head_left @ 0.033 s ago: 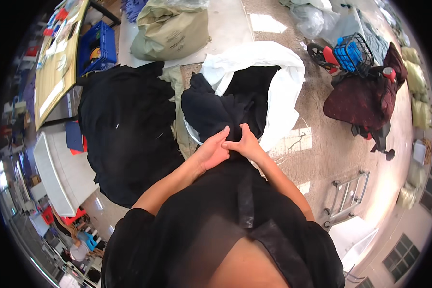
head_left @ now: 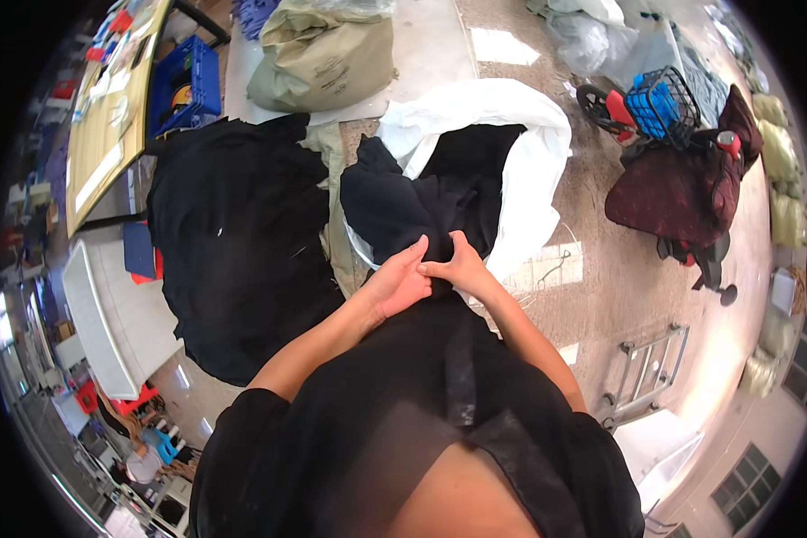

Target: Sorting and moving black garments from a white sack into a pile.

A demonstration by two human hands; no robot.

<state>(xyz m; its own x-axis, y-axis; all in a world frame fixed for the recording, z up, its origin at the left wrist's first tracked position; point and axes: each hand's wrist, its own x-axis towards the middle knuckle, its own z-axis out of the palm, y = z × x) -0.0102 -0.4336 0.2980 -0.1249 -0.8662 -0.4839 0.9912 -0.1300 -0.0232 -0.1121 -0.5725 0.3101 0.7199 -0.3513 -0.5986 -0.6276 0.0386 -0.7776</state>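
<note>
In front of my body my two hands meet at the near edge of a piece of black cloth (head_left: 394, 211). With its fingers curled and its thumb side up, my left hand (head_left: 398, 285) pinches the cloth. My right hand (head_left: 466, 269) grips it close by, the thumb reaching across to the left fingers. My palms hide part of the pinched edge. The cloth spills over the rim of a white sack (head_left: 536, 170), which has more black fabric inside. To the left, a broad heap of black cloth (head_left: 242, 242) is spread over an olive sheet (head_left: 336, 224).
Behind the heap stands a full olive sack (head_left: 327, 58). A wooden table (head_left: 108, 117) and a blue crate (head_left: 188, 85) are at the far left. On the right are a scooter with a maroon cover (head_left: 668, 193) and a metal trolley frame (head_left: 650, 372). A white panel (head_left: 103, 318) leans at the left.
</note>
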